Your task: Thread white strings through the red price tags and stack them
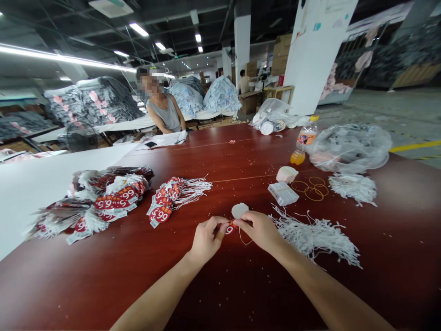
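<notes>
Over the dark red table, my left hand [207, 237] pinches a small red hang tag [229, 229] printed with a white number. My right hand [261, 231] is closed at the tag's other edge, and a thin white string [244, 240] loops down below its fingers. The fingertips hide where string and tag meet. Just beyond them is a pale round tag [240, 210]; I cannot tell whether it lies on the table or is held. A pile of loose white strings [320, 239] lies beside my right forearm. To the left are strung red tags [163, 202] with their strings fanned out.
Bundled tags [113, 197] are heaped at the far left. On the right lie a small stack of white cards [283, 193], rubber bands [314, 189], more strings [353, 187], an orange drink bottle [305, 140] and a plastic bag [351, 145]. A person [165, 112] sits across the table.
</notes>
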Motion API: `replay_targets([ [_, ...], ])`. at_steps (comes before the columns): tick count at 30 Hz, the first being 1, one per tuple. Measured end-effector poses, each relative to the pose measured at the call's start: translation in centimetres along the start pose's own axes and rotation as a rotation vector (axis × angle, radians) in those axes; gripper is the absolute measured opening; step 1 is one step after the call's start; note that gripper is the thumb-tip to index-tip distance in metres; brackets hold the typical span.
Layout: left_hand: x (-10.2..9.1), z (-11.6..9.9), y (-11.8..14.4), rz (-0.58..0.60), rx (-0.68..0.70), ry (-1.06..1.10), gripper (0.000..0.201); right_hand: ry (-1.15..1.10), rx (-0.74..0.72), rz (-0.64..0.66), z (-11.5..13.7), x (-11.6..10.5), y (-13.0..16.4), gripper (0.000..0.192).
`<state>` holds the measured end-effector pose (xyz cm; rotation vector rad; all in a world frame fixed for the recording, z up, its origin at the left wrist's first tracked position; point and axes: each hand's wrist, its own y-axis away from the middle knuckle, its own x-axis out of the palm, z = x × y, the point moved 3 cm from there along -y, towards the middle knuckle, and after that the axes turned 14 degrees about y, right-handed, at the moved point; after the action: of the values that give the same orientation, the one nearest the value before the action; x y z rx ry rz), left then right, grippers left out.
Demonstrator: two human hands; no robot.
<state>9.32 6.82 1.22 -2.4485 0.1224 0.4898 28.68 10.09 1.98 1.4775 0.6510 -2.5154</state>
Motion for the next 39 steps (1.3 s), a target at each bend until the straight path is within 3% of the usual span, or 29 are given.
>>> replay_targets([
  [3, 0.6, -0.5, 0.0, 0.031, 0.040, -0.053, 0.006, 0.141, 0.003, -0.067, 0.3, 0.2, 0.2, 0.023],
  [7, 1.1, -0.4, -0.1, 0.076, -0.021, -0.063, 0.008, 0.121, -0.014, -0.006, 0.0, 0.5, 0.3, 0.010],
  [9, 0.7, 0.1, -0.2, 0.019, -0.094, -0.055, 0.006, 0.106, 0.017, 0.007, -0.7, 0.3, 0.1, 0.010],
  [14, -1.5, 1.6, -0.3, -0.262, -0.183, -0.017, 0.011, 0.142, 0.106, 0.014, -1.7, -0.4, 0.0, 0.011],
  [18, -2.3, 2.3, -0.4, -0.307, -0.173, 0.021, 0.015, 0.247, 0.087, 0.182, 0.5, 0.2, -1.1, 0.015],
  [22, -2.7, 2.5, -0.5, -0.315, -0.132, 0.025, 0.014, 0.377, 0.109, 0.399, 3.0, 1.9, -4.7, 0.013],
  [26, -3.2, 2.8, -0.5, -0.317, -0.146, 0.040, 0.014, 0.389, 0.106, 0.475, 4.2, 3.0, -7.8, 0.014],
  [29, -3.3, 3.1, -0.5, -0.303, -0.163, 0.056, 0.013, 0.370, 0.046, 0.494, 4.6, 2.4, -7.2, 0.016],
  [31, -3.2, 3.1, -0.4, -0.280, -0.179, 0.056, 0.012, 0.298, -0.031, 0.461, 4.6, 1.6, -5.3, 0.011],
  [34, -2.7, 3.0, -0.4, -0.227, -0.186, 0.048, 0.011, -0.076, -0.120, 0.391, 4.1, 0.7, -2.1, 0.004],
  [36, -2.2, 2.8, -0.3, -0.196, -0.172, 0.050, 0.009, -0.320, -0.080, 0.287, 3.2, 0.6, -0.7, 0.009],
  [39, -1.4, 2.5, -0.3, -0.166, -0.168, 0.067, 0.009, -0.376, -0.015, 0.061, 2.1, 0.7, 0.0, 0.013],
])
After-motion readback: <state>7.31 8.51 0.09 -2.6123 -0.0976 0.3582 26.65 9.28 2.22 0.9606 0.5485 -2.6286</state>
